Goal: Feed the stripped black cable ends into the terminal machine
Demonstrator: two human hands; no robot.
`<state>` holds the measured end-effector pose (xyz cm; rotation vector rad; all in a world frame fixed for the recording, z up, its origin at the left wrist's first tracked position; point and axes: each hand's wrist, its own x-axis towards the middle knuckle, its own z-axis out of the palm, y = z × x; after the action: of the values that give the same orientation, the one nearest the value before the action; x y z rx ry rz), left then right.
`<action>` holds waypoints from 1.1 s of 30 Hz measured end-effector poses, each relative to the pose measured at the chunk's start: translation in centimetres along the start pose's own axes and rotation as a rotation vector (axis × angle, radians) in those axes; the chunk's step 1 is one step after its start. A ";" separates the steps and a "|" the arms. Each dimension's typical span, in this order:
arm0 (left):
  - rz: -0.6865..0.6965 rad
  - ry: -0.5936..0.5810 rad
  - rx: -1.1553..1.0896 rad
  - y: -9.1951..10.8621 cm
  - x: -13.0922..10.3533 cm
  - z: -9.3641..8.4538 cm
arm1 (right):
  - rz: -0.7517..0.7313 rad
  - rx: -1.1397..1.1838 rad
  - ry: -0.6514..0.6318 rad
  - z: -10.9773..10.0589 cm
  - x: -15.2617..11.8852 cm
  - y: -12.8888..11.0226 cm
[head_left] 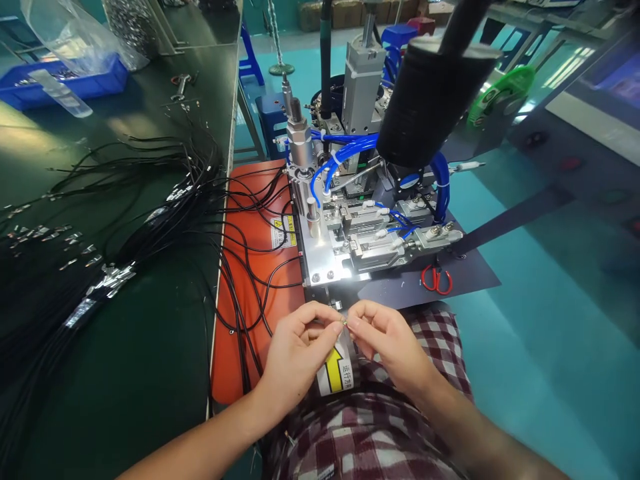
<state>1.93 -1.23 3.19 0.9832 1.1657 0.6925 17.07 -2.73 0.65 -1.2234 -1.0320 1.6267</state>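
Note:
My left hand and my right hand meet in front of the machine, thumbs and forefingers pinched together. Between the fingertips shows a tiny greenish-yellow piece, too small to name. Just below my hands is a white label with a yellow arrow. The metal front plate of the machine lies just beyond my fingers. To the left, black cables hang over an orange-red surface.
Bundles of black cables cover the dark table at left, with a blue tray behind. Red-handled scissors lie on the machine's base at right. A black cylinder overhangs the blue air hoses.

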 end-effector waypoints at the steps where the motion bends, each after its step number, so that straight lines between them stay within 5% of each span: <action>1: 0.030 -0.010 0.005 -0.1 0.0 0.0 | 0.018 0.041 -0.013 0.0 0.1 0.0; 10: -0.060 -0.051 -0.072 0.2 0.2 -0.3 | -0.235 -0.300 0.132 0.6 -0.8 0.2; 15: -0.102 -0.097 -0.005 0.7 0.4 -0.6 | -0.038 -0.091 0.038 0.4 -0.4 0.0; 27: 0.595 -0.048 0.802 -0.7 1.6 -2.7 | 0.009 -0.035 0.020 -1.6 2.1 0.9; 33: 0.722 -0.091 1.006 -1.3 2.1 -3.3 | 0.017 -0.062 0.023 -1.7 2.9 1.3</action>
<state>-0.76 0.88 0.82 2.3281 1.0562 0.5815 18.07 -0.15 -1.72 -1.2928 -1.0668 1.6004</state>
